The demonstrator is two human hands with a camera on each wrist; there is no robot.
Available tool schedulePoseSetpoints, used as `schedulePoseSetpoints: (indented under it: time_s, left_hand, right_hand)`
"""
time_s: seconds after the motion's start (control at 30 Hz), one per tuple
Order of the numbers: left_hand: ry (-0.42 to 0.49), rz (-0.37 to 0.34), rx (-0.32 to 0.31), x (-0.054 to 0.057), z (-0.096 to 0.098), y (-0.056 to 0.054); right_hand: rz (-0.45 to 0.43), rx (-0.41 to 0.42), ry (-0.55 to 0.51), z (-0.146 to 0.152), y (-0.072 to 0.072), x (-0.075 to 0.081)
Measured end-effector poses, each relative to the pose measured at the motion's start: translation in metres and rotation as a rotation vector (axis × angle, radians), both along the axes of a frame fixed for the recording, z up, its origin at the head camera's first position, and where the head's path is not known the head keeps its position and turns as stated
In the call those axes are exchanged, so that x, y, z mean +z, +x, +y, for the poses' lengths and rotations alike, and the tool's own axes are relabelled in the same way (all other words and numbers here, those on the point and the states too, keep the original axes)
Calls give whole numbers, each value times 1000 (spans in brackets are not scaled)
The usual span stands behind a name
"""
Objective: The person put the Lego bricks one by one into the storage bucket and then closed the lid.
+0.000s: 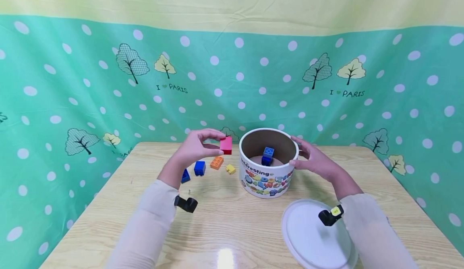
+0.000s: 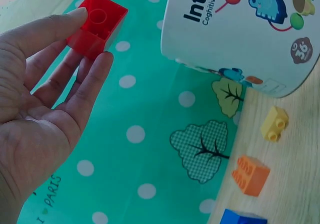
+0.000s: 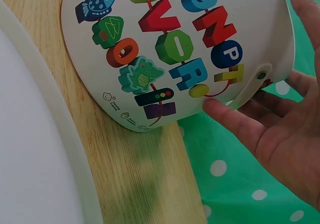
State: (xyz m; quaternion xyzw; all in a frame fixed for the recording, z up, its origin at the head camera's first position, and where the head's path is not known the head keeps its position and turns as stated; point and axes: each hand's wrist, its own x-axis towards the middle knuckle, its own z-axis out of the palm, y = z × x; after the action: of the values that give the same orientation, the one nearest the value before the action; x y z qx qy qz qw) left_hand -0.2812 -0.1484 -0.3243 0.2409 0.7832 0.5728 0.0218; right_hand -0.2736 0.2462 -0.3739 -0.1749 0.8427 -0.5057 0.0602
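Observation:
My left hand [image 1: 197, 145] pinches a red toy building brick [image 1: 225, 145] between thumb and fingers, raised beside the left rim of a round white bucket [image 1: 243, 176]. In the left wrist view the thumb lies on the brick's studded face, with fingers under it. My right hand [image 1: 312, 159] holds the bucket at its right side, thumb at the near part of the rim and fingers farther round. The right wrist view shows the thumb against the printed wall by a strap. Inside the bucket are blue bricks [image 1: 268, 152], a lighter one above a darker one.
Left of the bucket lie a yellow brick [image 1: 230, 169], an orange brick [image 1: 216, 162] and a blue brick [image 1: 199, 168]. Another blue brick [image 1: 185, 176] is partly hidden by my left wrist. A round white lid [image 1: 311, 236] lies in front, partly under my right forearm. A green dotted cloth [image 1: 217, 75] hangs behind.

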Motion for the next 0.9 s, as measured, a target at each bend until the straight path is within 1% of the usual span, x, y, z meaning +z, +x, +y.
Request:
schedulePoseSetpoints:
  time_s: [0.13,0.33,0.5,0.63,0.8,0.9]
  left_hand:
    - [3,1,-12,4,7,-2]
    - [-26,50,-36,11,20,-8]
    - [-25,58,-48,18,31,-14]
    - [-32,69,-45,25,38,-19]
    - [-45,56,-58,31,46,-25]
    - [-50,52,-70,34,52,-28]
  right_hand:
    - [-2,-15,4,0,0,0]
    - [6,-18,2,2,1,-1]
    - [12,-22,0,4,2,0]
    - [10,-2,-17,4,1,0]
    - [-20,30,-64,2,-1,-1]
    - [-33,32,-80,1,0,0]
